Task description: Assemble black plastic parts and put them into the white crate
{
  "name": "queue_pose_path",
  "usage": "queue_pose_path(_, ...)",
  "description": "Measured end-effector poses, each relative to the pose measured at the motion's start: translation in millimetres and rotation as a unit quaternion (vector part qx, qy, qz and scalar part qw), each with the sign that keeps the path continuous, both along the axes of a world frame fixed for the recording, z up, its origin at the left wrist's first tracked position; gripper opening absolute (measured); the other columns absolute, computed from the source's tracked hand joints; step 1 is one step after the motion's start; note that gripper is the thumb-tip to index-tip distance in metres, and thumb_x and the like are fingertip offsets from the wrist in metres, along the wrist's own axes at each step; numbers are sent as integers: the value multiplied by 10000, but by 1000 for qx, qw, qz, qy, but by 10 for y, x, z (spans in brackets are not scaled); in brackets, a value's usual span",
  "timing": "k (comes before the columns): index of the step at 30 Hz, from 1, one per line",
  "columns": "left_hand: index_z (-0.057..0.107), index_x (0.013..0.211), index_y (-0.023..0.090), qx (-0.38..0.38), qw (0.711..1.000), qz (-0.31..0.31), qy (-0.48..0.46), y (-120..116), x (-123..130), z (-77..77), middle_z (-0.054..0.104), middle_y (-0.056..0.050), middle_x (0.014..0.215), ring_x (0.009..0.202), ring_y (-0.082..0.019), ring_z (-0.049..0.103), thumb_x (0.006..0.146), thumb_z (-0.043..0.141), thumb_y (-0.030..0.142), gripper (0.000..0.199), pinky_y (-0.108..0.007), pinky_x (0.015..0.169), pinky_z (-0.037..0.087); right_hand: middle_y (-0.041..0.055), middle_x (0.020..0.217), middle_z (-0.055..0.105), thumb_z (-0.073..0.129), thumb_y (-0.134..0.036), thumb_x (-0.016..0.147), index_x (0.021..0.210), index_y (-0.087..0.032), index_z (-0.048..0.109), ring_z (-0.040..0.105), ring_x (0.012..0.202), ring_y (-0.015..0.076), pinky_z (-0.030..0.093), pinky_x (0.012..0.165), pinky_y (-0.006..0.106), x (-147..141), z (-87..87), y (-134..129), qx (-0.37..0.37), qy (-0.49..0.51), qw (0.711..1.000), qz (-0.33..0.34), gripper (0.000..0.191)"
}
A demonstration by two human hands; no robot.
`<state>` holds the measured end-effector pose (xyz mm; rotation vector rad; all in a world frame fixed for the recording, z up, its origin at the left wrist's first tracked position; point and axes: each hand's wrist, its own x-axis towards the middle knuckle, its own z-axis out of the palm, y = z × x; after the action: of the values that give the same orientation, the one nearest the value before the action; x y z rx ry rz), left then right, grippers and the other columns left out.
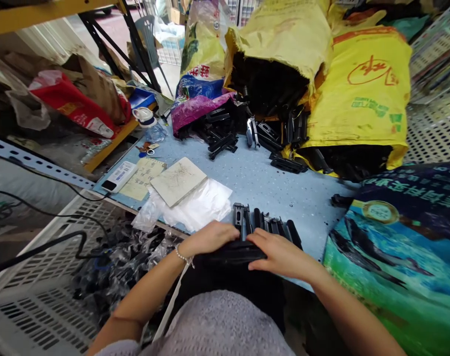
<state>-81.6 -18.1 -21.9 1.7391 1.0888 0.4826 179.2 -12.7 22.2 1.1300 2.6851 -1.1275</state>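
Passable: bare strip of blue tabletop btwn front row of black parts & spilled black pcs. L blocked by notebook + plastic sheet, R by blue-green sack; yellow sacks block rear.

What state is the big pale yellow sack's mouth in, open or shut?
Open: the pale yellow sack gapes wide, its dark interior showing, and black pieces lie in front of its mouth.

A grey knit top is worn with a beaded bracelet.
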Motion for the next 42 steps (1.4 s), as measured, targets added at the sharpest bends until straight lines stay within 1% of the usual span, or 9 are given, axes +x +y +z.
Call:
queue_pose_path(4, 676, 1006, 176, 120, 958, 249, 75, 274, -171, -351, 672, -93, 1037, 879, -184, 637, 974, 424, 333, 299, -320, 801, 513, 79, 1063, 644, 679, -520, 796, 1175, -231, 621, 637, 965, 274, 519, 857, 423, 71, -230, 73, -56, 107, 963, -241, 480)
queue_pose_path(7, 679, 837, 174, 204, 931, 262, 150, 398, -190, -604, 642, -92, 986, 936, -212, 590, 874, 587, 226, 112, -342, 839, 480, 73, 1068, 673, 668, -485, 819, 1166, -223, 620, 659, 984, 265, 536, 874, 429, 25, -399, 20, -189, 306, 840, -407, 437)
queue_pose_path(12, 617, 668, 157, 28, 940, 337, -47, 482, -427, -681, 584, -5, 694, 661, -136, 525, 721, 731, 280, 176, -264, 649, 416, 86, 1087, 707, 694, -426, 815, 1109, -208, 676, 693, 983, 252, 557, 876, 407, -315, -484, -169, -405, 475, 666, -409, 367)
queue_pose_path(15, 632, 752, 144, -57, 926, 344, -143, 490, -592, -613, 609, 0, 684, 621, -119, 534, 699, 730, 364, 246, -248, 621, 409, 111, 1222, 670, 690, -451, 811, 1084, -192, 690, 711, 877, 206, 589, 776, 339, -712, -483, -131, -473, 504, 609, -390, 376)
queue_pose_path(22, 501, 748, 183, 12, 918, 362, -160, 345, -664, -392, 623, 20, 731, 693, -114, 573, 719, 719, 293, 247, -230, 669, 421, 59, 1027, 728, 772, -368, 737, 892, -173, 696, 696, 707, 140, 578, 618, 242, -1588, -638, 147, -479, 568, 506, -438, 261)
queue_pose_path(29, 513, 770, 194, 66, 933, 337, -112, 273, -725, -279, 632, -3, 756, 759, -156, 622, 819, 610, 242, 119, -267, 715, 469, 29, 802, 707, 805, -298, 712, 870, -146, 692, 670, 679, 125, 540, 599, 213, -1716, -762, 170, -465, 555, 546, -421, 247)
queue_pose_path(33, 655, 846, 185, 173, 938, 286, 85, 268, -841, -236, 674, -94, 963, 987, -228, 601, 807, 470, 46, 235, -380, 925, 457, 21, 815, 695, 803, -324, 708, 845, -154, 689, 614, 614, 94, 503, 540, 198, -1678, -784, 152, -418, 549, 550, -471, 247)
queue_pose_path(36, 692, 1024, 165, 194, 930, 265, 165, 308, -896, -243, 657, -133, 1127, 1098, -266, 585, 789, 436, 7, 382, -417, 991, 449, 21, 852, 692, 780, -348, 734, 920, -184, 688, 643, 705, 135, 517, 613, 237, -1591, -749, -19, -347, 531, 615, -468, 265)
queue_pose_path(42, 550, 1327, 133, 167, 942, 275, 97, 419, -1023, -337, 513, -142, 1405, 1239, -249, 548, 765, 439, 20, 585, -402, 1050, 463, -14, 696, 639, 706, -427, 789, 1104, -199, 637, 560, 538, 140, 462, 532, 271, -1435, -709, -303, -301, 373, 803, -353, 395)
